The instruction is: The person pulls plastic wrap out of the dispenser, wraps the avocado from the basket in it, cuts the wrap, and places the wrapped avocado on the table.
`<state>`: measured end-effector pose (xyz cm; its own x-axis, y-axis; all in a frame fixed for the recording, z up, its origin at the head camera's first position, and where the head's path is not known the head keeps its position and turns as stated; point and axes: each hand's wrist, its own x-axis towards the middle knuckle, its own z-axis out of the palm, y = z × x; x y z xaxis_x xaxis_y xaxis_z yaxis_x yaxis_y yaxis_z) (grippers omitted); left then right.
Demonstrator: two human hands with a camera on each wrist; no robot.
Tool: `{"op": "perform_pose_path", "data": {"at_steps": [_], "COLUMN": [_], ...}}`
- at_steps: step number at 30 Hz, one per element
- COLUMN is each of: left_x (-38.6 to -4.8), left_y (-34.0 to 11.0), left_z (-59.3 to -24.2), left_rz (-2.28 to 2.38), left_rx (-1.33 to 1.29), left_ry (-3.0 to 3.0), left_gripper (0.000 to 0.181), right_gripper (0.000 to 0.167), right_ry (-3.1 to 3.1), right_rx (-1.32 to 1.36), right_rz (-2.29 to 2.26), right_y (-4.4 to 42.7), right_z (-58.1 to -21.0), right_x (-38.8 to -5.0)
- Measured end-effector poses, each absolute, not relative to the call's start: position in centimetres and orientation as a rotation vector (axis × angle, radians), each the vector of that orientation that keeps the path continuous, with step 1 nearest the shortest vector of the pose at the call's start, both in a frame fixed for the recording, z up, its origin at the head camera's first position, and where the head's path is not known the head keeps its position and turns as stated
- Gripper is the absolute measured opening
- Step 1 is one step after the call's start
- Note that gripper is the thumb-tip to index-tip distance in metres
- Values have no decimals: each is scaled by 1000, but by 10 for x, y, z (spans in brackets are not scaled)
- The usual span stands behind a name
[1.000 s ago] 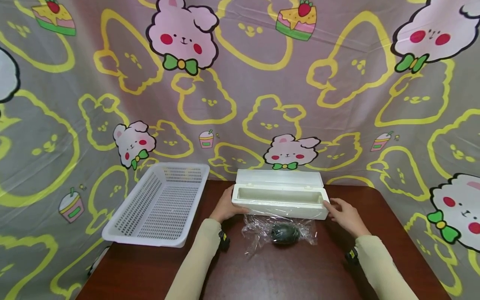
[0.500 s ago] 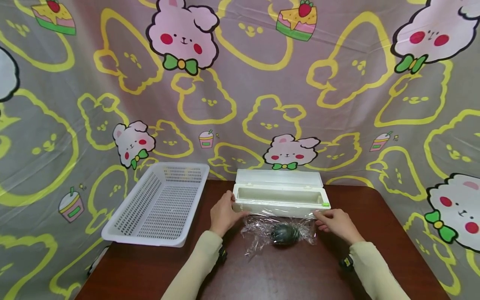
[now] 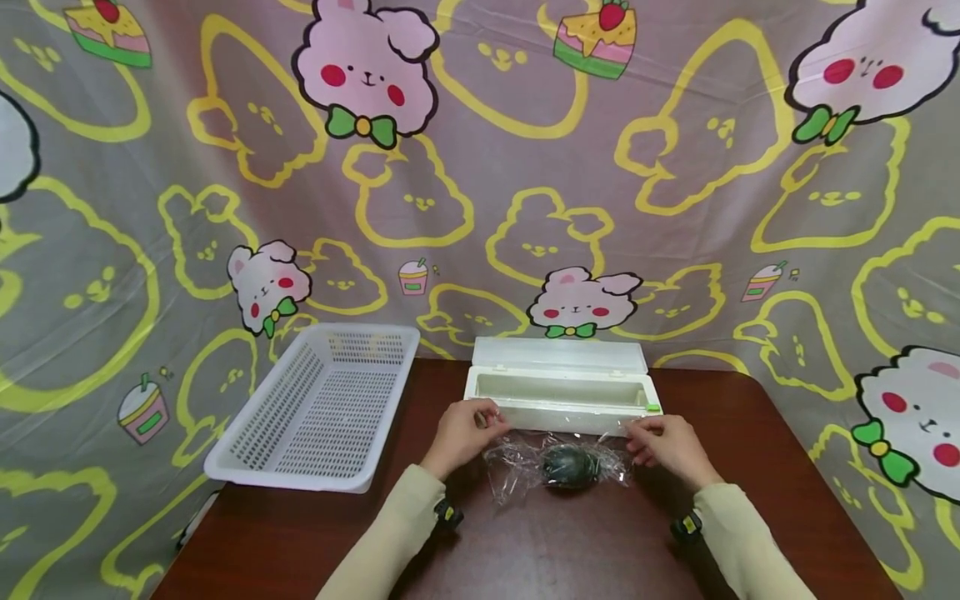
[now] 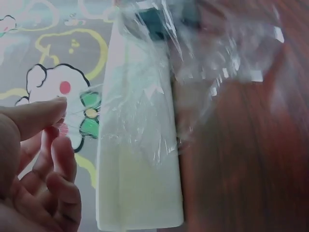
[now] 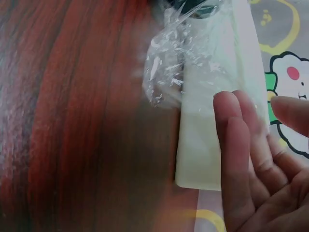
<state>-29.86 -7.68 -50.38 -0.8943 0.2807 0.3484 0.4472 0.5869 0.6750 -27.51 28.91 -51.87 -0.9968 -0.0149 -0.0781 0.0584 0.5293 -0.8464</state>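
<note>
A long white cling film box (image 3: 562, 417) stands with its lid (image 3: 558, 355) raised; a small green slider (image 3: 652, 408) sits at its right end. Clear cling film (image 3: 517, 458) hangs over its front and round a dark green rounded thing (image 3: 568, 467) on the table. My left hand (image 3: 465, 433) pinches the film's edge between thumb and fingertips, in front of the box's left end; in the left wrist view the film (image 4: 140, 106) stretches from it. By the box's right front corner is my right hand (image 3: 670, 442), thumb and fingers apart in the right wrist view.
A white perforated plastic basket (image 3: 378, 433) stands to the left on the dark red-brown wooden table (image 3: 585, 550). Behind the table hangs a grey cloth (image 3: 480, 167) with rabbit prints.
My left hand has moved from the box's left end rightward to the film's edge. My right hand has come from the box's right end to its front corner, uncovering the green slider.
</note>
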Motion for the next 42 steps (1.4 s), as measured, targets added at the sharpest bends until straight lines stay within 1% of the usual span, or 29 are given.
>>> {"op": "perform_pose_path", "data": {"at_steps": [3, 5, 7, 13, 18, 23, 27, 34, 42], "left_x": [-297, -295, -294, -295, -297, -297, -296, -291, -285], "left_y": [-73, -72, -71, -74, -79, -82, -84, -87, -91], "left_z": [-500, -498, -497, -495, -496, -496, -497, -495, -493], "left_rz": [-1238, -1262, -1287, -1357, -1378, -1375, -1402, -1555, -1603], "left_rx": [-674, -731, -799, -981, -1051, -1079, -1100, -1148, -1193], "left_ry": [-2615, -2616, -2612, -2594, -2583, -2599, -2610, -2608, -2641], "left_gripper": [6, 5, 6, 10, 15, 13, 13, 12, 13], "right_gripper": [52, 56, 53, 36, 33, 29, 30, 41, 36], "right_ry": [2673, 2653, 2634, 2613, 2585, 2540, 2489, 2447, 2423], "right_rx": [109, 107, 83, 8, -45, -113, -154, -96, -61], "right_rz": [-1465, -1457, -1474, -1601, -1719, -1785, -1830, -1824, -1915], "right_y": [289, 289, 288, 289, 291, 293, 293, 289, 292], "right_z": [-520, -521, -522, -526, -526, -526, -525, -522, -519], "right_x": [-275, -276, -277, -280, -279, -277, -274, -275, -272]}}
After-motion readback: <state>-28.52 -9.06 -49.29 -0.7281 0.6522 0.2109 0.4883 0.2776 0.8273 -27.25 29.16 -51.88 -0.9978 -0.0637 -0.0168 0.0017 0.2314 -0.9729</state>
